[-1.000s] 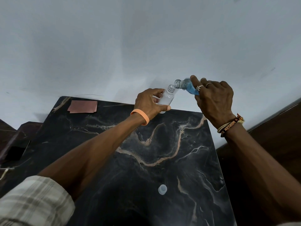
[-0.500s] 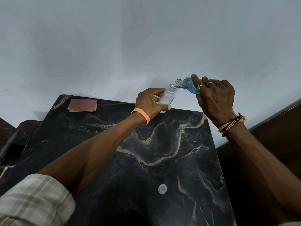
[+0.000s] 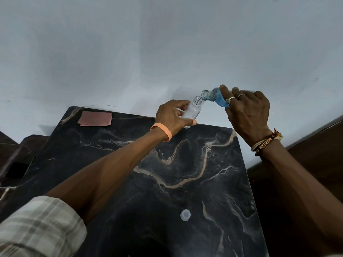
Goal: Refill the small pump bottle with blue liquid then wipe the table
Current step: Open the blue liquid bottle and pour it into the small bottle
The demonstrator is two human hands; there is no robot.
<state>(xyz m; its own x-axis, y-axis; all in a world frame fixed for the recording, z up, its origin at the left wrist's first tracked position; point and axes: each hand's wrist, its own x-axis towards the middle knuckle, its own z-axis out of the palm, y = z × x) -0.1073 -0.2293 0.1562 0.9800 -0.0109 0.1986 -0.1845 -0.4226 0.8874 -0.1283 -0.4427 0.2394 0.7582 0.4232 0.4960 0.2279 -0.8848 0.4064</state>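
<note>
Starting nearest, at the lower left: a checked beige fabric sleeve (image 3: pixel 37 225) over the left forearm. Just beyond, lying alone on the black marble counter with tan veins (image 3: pixel 213 182), a small translucent round cap (image 3: pixel 185 215), well apart from both hands.

Farther out, above the counter's far edge: the left hand (image 3: pixel 172 115), with an orange rubber wristband (image 3: pixel 163 130), gripping a small clear plastic bottle (image 3: pixel 193 112). Fingers (image 3: pixel 180 103) curled round the bottle's body, thumb by its lower end. Uncapped, neck leaning up and to the right.

Just to the right, the right hand (image 3: pixel 248 115), with silver rings (image 3: pixel 230 99) and woven thread bracelets (image 3: pixel 265 142) at the wrist, wrapped round a clear bottle of blue liquid (image 3: pixel 215 98). Tipped nearly flat, open mouth pointing left, just beside the small bottle's mouth; touching or not, cannot tell. Blue liquid pooled low in the body next to the hand.

Resting flat on the counter's far left corner, well apart from the hands, a folded pink cloth (image 3: pixel 95 118). Behind everything, a plain pale grey wall (image 3: pixel 167 43).
</note>
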